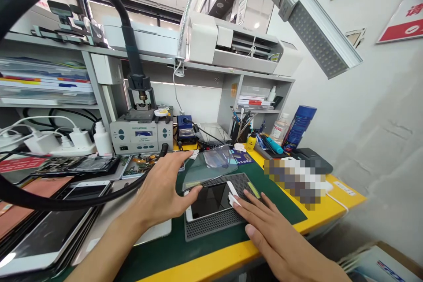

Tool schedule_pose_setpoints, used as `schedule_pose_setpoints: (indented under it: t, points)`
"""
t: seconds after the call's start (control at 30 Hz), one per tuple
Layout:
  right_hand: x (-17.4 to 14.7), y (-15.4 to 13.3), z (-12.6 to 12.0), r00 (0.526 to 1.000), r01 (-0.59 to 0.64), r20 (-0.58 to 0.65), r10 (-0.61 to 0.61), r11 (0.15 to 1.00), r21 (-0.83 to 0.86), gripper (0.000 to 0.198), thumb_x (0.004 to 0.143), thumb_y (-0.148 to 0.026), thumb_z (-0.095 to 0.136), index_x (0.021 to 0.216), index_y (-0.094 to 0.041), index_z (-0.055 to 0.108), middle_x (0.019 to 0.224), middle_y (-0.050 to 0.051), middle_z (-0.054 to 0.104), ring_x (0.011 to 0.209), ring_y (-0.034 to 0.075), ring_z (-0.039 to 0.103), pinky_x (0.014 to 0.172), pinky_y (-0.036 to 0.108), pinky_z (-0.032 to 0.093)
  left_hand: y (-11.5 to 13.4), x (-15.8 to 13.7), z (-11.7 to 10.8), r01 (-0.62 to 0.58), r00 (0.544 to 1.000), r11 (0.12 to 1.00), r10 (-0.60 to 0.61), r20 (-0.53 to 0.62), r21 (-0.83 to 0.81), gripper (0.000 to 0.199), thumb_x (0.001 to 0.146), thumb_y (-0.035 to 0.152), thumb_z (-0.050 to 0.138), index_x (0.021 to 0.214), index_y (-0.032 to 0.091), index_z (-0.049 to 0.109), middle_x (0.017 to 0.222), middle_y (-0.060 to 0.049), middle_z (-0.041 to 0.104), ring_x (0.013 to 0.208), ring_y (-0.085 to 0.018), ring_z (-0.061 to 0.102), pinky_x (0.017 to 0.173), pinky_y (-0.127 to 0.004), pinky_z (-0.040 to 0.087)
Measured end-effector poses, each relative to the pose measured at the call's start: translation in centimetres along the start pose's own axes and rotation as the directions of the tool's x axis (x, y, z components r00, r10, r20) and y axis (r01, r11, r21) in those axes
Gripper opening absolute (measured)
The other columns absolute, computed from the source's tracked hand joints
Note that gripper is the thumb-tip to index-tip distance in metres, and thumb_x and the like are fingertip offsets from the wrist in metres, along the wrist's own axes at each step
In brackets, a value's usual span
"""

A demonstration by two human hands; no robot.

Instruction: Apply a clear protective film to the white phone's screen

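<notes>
A white-framed smartphone [211, 201] with a dark screen lies face up on a grey textured mat [216, 228]. My left hand [161, 189] is at the phone's left end, thumb and forefinger at the edges of a clear, thin sheet [211, 169]. The sheet is tilted over the mat's far side; the hand's other fingers are hidden. My right hand [264, 220] rests over the phone's right end, its fingertips pressing a small white wipe [233, 200] against it. A yellow-green strip [254, 190] lies on the mat's right side.
Several phones and tablets [39, 229] are stacked at left, under a thick black hose [82, 205]. A grey control unit [142, 134] stands behind. A pen holder [240, 132], blue spray can [299, 128] and bottles are at back right. A lamp [324, 31] hangs above.
</notes>
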State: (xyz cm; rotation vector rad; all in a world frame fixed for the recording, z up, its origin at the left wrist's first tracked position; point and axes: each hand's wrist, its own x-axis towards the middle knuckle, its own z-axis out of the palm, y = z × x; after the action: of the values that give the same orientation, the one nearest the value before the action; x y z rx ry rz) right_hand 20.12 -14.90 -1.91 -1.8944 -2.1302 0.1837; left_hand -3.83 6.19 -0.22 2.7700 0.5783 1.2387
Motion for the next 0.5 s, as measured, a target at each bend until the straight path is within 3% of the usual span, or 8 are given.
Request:
schedule_pose_setpoints:
  t: [0.17,0.5]
  points:
    - [0.0,-0.1,0.2,0.999,-0.040,0.033,0.040,0.999,-0.008,0.053,0.111,-0.039,0.037,0.162,-0.037,0.026,0.167,-0.002,0.031,0.156,0.028,0.021,0.125,0.065,0.016,-0.1,-0.1,-0.1,0.013,1.000,1.000,-0.013,0.000,0.002,0.061,0.091,0.039,0.065,0.144,0.021,0.041,0.134,-0.015,0.061,0.122,-0.035,0.061,0.101,-0.052,0.051]
    - [4.3,1.1,0.3,0.995,-0.100,0.017,0.100,0.995,0.030,0.053,0.111,-0.049,0.027,0.161,-0.033,0.032,0.167,-0.001,0.032,0.157,0.028,0.022,0.127,0.063,0.016,-0.4,0.1,-0.3,0.031,0.999,0.999,-0.031,-0.007,0.010,0.063,0.090,0.039,0.065,0.145,0.020,0.040,0.135,-0.016,0.062,0.121,-0.035,0.062,0.101,-0.053,0.052]
